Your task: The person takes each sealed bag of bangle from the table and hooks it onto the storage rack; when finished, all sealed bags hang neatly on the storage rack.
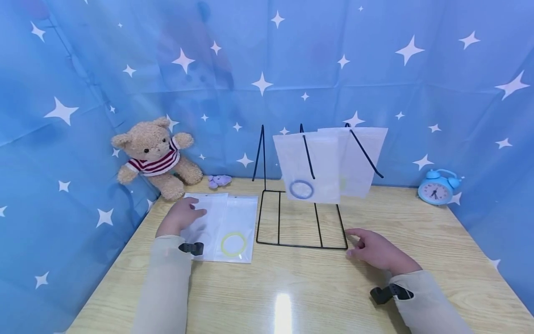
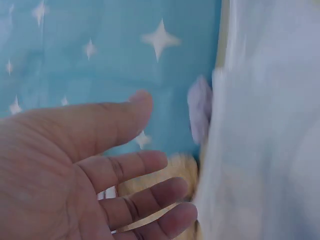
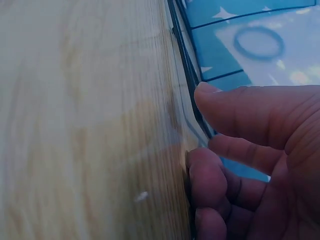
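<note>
Where 2 flat bags (image 1: pixel 221 222) are laid overlapping on the table (image 1: pixel 233 297), the left hand (image 1: pixel 180 218) is held over their left side, fingers loosely spread, nothing gripped; a pick-up seems in hand, calling for an edge to be pinched. Movement is hemmed behind by the teddy bear (image 1: pixel 150 148), but room is offered at the near side. On the wire rack (image 1: pixel 300 246), the left hook (image 1: pixel 257 153) is bare; 2 hanging bags (image 1: pixel 327 162) are carried farther right. Beside its near right corner, the right hand (image 1: pixel 377 250) is placed half open, no wire visibly pinched.
</note>
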The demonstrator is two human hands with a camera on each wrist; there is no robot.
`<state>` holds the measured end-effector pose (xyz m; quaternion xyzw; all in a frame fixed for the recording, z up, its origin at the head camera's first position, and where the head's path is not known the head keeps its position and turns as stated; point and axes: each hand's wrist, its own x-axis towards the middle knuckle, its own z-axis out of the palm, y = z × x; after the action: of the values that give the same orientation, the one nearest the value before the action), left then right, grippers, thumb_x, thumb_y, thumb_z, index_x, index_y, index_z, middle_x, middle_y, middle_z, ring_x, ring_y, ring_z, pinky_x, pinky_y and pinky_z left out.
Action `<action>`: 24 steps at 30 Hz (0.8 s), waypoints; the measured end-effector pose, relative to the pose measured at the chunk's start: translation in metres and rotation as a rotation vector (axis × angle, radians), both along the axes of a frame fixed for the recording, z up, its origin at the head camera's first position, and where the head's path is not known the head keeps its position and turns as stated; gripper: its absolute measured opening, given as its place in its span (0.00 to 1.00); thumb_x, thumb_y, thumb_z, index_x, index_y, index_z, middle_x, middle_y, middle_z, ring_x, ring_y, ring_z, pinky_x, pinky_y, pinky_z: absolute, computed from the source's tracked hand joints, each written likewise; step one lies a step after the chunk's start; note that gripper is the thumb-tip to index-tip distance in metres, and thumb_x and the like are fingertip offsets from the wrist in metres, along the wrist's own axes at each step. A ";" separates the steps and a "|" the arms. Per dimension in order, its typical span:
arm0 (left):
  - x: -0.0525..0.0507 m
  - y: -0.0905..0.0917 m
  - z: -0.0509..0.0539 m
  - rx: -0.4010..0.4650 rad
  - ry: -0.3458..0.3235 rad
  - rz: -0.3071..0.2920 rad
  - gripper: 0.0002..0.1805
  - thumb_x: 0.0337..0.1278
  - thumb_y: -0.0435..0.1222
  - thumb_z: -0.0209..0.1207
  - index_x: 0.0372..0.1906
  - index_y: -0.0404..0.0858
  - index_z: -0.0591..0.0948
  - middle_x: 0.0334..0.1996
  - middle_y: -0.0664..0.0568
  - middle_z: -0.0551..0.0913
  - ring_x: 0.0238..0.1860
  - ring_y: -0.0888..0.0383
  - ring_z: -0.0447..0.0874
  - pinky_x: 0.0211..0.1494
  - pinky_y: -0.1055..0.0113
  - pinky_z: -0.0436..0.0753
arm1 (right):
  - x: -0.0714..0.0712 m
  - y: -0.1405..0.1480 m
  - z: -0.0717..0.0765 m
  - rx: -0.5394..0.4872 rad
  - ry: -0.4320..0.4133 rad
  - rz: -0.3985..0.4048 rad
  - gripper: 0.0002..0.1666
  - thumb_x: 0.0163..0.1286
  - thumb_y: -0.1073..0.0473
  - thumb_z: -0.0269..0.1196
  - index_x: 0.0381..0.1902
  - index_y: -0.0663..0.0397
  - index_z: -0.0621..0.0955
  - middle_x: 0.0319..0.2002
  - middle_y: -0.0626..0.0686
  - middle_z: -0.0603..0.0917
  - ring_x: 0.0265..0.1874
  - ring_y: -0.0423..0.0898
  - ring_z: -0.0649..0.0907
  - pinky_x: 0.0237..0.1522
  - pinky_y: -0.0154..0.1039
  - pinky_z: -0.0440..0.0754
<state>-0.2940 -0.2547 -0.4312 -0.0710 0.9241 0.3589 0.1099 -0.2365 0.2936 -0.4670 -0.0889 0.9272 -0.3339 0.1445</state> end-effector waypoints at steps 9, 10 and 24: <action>-0.003 -0.027 -0.020 -0.006 -0.102 0.130 0.40 0.74 0.49 0.59 0.79 0.29 0.63 0.79 0.28 0.59 0.76 0.30 0.62 0.76 0.36 0.67 | -0.001 -0.002 -0.001 0.002 -0.012 -0.019 0.43 0.70 0.55 0.72 0.78 0.59 0.69 0.32 0.53 0.77 0.29 0.50 0.75 0.29 0.44 0.74; -0.003 -0.029 -0.021 -0.010 -0.106 0.139 0.41 0.73 0.49 0.59 0.79 0.29 0.63 0.79 0.28 0.59 0.76 0.30 0.63 0.75 0.36 0.68 | -0.001 -0.002 -0.002 0.003 -0.010 -0.019 0.43 0.70 0.55 0.72 0.78 0.58 0.69 0.32 0.54 0.77 0.29 0.50 0.75 0.29 0.44 0.73; 0.002 -0.026 -0.023 -0.109 -0.119 0.210 0.47 0.63 0.47 0.68 0.81 0.34 0.60 0.74 0.23 0.55 0.70 0.23 0.58 0.69 0.27 0.67 | -0.003 -0.005 -0.001 0.054 0.014 -0.038 0.41 0.73 0.50 0.70 0.78 0.57 0.70 0.41 0.55 0.81 0.37 0.50 0.78 0.37 0.44 0.77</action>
<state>-0.2921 -0.2811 -0.4546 -0.1942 0.9217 0.3129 0.1223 -0.2394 0.2885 -0.4683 -0.0696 0.9384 -0.3108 0.1338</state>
